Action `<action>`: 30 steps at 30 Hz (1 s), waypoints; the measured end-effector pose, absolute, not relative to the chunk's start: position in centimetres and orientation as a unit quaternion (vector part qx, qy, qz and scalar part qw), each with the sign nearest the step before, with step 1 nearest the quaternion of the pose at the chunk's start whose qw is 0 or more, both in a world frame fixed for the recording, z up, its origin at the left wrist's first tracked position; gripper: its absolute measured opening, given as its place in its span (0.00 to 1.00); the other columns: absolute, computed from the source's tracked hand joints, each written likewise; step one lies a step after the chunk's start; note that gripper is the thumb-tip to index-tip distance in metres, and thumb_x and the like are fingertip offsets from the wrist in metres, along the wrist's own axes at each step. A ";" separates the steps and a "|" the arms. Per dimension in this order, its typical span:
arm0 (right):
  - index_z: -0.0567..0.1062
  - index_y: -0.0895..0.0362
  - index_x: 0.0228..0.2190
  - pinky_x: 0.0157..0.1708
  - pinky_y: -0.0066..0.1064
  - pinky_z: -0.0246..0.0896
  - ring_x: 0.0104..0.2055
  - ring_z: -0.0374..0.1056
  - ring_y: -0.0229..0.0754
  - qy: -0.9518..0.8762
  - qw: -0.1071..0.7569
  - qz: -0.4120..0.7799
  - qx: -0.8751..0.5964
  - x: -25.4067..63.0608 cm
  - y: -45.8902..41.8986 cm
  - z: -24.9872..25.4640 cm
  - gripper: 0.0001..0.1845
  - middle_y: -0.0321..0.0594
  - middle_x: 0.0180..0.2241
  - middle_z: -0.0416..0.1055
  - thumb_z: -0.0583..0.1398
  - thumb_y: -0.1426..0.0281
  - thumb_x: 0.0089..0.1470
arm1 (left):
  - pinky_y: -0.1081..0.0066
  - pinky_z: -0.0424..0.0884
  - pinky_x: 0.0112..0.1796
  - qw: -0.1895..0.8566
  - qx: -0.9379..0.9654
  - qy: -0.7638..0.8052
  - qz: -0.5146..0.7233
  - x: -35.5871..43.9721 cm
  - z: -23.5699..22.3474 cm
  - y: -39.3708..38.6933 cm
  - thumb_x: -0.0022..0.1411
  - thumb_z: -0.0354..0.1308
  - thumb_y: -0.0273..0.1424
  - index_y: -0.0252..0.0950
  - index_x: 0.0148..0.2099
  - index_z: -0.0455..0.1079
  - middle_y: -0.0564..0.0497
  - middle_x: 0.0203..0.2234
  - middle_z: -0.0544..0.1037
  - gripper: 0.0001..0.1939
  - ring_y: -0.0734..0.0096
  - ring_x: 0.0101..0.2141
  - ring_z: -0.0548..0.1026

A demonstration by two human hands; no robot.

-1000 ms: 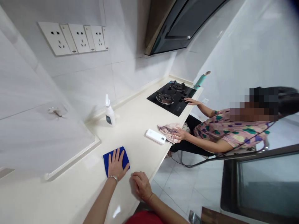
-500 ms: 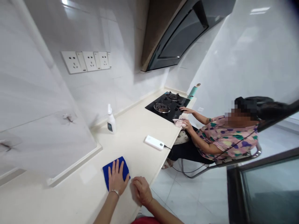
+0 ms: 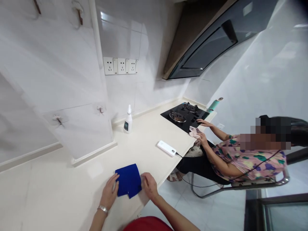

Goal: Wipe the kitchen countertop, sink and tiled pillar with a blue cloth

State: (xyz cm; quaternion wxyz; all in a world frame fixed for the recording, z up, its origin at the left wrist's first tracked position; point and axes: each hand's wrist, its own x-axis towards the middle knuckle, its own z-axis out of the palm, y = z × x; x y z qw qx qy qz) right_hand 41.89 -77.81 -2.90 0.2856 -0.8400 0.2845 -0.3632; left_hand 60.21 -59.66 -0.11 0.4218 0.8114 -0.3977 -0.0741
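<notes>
A folded blue cloth lies on the cream countertop near its front edge. My left hand grips the cloth's left edge with curled fingers, a bracelet on its wrist. My right hand pinches the cloth's right edge. Both hands hold the cloth between them, and its near edge lifts slightly off the counter.
A white spray bottle stands by the wall. A white power bank with a cable lies near the counter edge. A black gas hob is at the far end. A seated person holds a pinkish cloth at the hob.
My left hand slid off the top of the blue cloth to its left edge, and my right hand moved onto its right edge. The other person's cloth moved toward the hob. The camera turned left.
</notes>
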 end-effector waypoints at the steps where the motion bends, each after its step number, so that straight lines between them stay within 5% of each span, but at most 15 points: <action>1: 0.72 0.53 0.41 0.38 0.33 0.66 0.35 0.71 0.40 0.308 0.294 -0.352 -0.833 42.4 -77.9 -2.8 0.15 0.37 0.34 0.74 0.49 0.74 0.57 | 0.55 0.72 0.56 0.441 0.820 -0.350 -0.102 61.0 0.0 -58.4 0.65 0.47 0.41 0.39 0.54 0.73 0.44 0.53 0.78 0.22 0.62 0.52 0.76; 5: 0.69 0.55 0.48 0.37 0.34 0.67 0.34 0.71 0.42 0.355 0.298 -0.325 -0.824 45.0 -78.1 -2.1 0.17 0.40 0.36 0.75 0.53 0.66 0.57 | 0.55 0.78 0.48 0.532 0.809 -0.171 -0.183 63.0 0.3 -54.6 0.60 0.49 0.49 0.37 0.54 0.71 0.43 0.46 0.82 0.28 0.60 0.42 0.81; 9: 0.68 0.60 0.51 0.44 0.39 0.67 0.43 0.72 0.49 0.426 0.312 -0.235 -0.816 47.4 -77.8 -0.8 0.27 0.48 0.40 0.75 0.60 0.64 0.50 | 0.57 0.80 0.44 0.614 0.764 -0.099 -0.169 62.9 0.4 -52.9 0.55 0.52 0.55 0.34 0.52 0.71 0.41 0.44 0.82 0.33 0.60 0.41 0.81; 11: 0.71 0.60 0.47 0.44 0.38 0.66 0.44 0.71 0.50 0.465 0.322 -0.183 -0.804 48.1 -77.5 0.0 0.25 0.48 0.39 0.75 0.62 0.65 0.46 | 0.56 0.79 0.46 0.616 0.763 -0.101 -0.169 62.5 0.2 -52.5 0.53 0.53 0.56 0.35 0.51 0.71 0.42 0.43 0.82 0.34 0.60 0.40 0.81; 15: 0.71 0.55 0.26 0.32 0.31 0.63 0.30 0.68 0.42 0.479 0.333 -0.167 -0.795 48.3 -76.9 1.3 0.06 0.36 0.24 0.69 0.61 0.66 0.42 | 0.58 0.79 0.48 0.602 0.769 -0.134 -0.168 62.2 -0.4 -52.2 0.51 0.55 0.55 0.36 0.49 0.73 0.43 0.43 0.82 0.33 0.58 0.42 0.81; 18: 0.66 0.53 0.21 0.27 0.27 0.58 0.25 0.61 0.37 0.460 0.348 -0.192 -0.794 47.8 -76.5 2.7 0.07 0.29 0.19 0.61 0.59 0.65 0.42 | 0.59 0.80 0.45 0.611 0.763 -0.140 -0.159 62.1 -1.1 -52.0 0.51 0.55 0.55 0.36 0.48 0.73 0.44 0.42 0.82 0.32 0.59 0.41 0.81; 23: 0.66 0.54 0.25 0.28 0.27 0.58 0.25 0.57 0.35 0.410 0.352 -0.269 -0.797 47.3 -77.7 7.0 0.08 0.28 0.21 0.58 0.56 0.62 0.43 | 0.59 0.80 0.44 0.617 0.761 -0.138 -0.145 62.0 -1.6 -51.4 0.53 0.53 0.54 0.36 0.48 0.73 0.45 0.39 0.83 0.31 0.61 0.38 0.82; 30: 0.72 0.57 0.38 0.36 0.32 0.64 0.33 0.66 0.40 0.260 0.273 -0.252 -0.891 46.9 -80.0 8.5 0.13 0.39 0.32 0.71 0.56 0.68 0.49 | 0.58 0.78 0.48 0.592 0.779 -0.146 -0.148 62.3 -2.3 -51.0 0.51 0.54 0.52 0.38 0.48 0.72 0.45 0.42 0.83 0.29 0.58 0.42 0.81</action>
